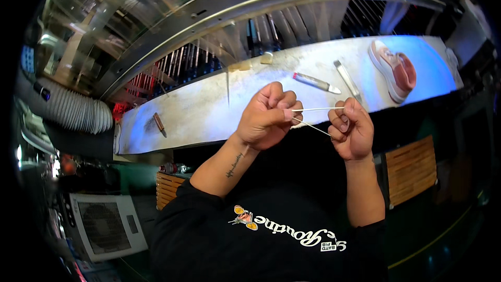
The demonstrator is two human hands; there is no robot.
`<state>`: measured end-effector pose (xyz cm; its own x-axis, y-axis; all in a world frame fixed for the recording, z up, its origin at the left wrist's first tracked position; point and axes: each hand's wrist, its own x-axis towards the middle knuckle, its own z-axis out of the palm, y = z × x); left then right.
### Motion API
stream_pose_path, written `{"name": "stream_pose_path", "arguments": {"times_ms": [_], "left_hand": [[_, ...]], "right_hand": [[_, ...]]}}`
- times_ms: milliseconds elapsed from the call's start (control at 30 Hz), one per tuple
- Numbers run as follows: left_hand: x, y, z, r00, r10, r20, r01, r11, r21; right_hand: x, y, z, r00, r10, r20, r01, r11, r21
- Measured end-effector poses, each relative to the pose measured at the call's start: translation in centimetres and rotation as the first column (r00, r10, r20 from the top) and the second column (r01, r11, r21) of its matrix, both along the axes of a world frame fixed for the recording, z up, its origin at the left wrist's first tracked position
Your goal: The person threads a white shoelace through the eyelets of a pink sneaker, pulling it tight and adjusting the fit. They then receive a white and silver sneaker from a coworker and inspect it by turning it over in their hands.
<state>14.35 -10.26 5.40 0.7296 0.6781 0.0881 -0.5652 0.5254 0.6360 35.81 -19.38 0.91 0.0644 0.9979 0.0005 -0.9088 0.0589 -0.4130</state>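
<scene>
My left hand [269, 115] is closed in a fist with a thin white cord [317, 108] coming out of it. My right hand [352, 129] pinches the same cord at its other side. Two strands of cord run between the hands, the upper one taut and nearly level, the lower one slanting down to my right fingers. What lies inside the fists is hidden. Both hands are raised in front of the near edge of a pale, stained bench [203, 99]. Beyond them on the bench lie a grey tube-shaped tool [315, 82] with a red end and a slim pale bar [347, 79].
A pink and white shoe [401, 73] rests at the bench's right. A small brown-handled tool [159, 124] lies at the left, and a yellowish lump [266, 58] by the back edge. A metal machine rail [235, 21] runs behind. A ribbed hose [78, 105] stands left, wooden slats [411, 171] right.
</scene>
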Motion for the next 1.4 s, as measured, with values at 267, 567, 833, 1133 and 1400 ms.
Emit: {"name": "stream_pose_path", "arguments": {"times_ms": [267,567,833,1133,1400], "left_hand": [[1.6,-1.2,0.2,0.991,-0.127,-0.042,0.127,0.992,0.013],[1.0,-4.2,-0.2,0.828,-0.410,-0.383,0.551,0.721,0.420],[0.6,-6.0,0.0,0.870,-0.333,-0.363,0.493,0.608,0.622],[-0.6,-4.8,-0.5,0.894,-0.255,-0.367,0.438,0.330,0.836],[0.0,-3.6,-4.7,0.899,0.023,-0.438,0.425,-0.291,0.857]], "right_hand": [[2.2,-3.8,0.5,0.985,-0.172,0.003,0.172,0.985,-0.011],[4.1,-4.1,-4.3,0.969,-0.246,-0.034,0.241,0.964,-0.109],[4.5,-3.5,-7.4,0.961,-0.277,-0.021,0.267,0.941,-0.209],[7.1,-2.2,-6.5,0.947,-0.321,0.012,0.317,0.928,-0.197],[4.1,0.1,0.7,0.904,-0.227,0.363,0.281,0.954,-0.104]]}}
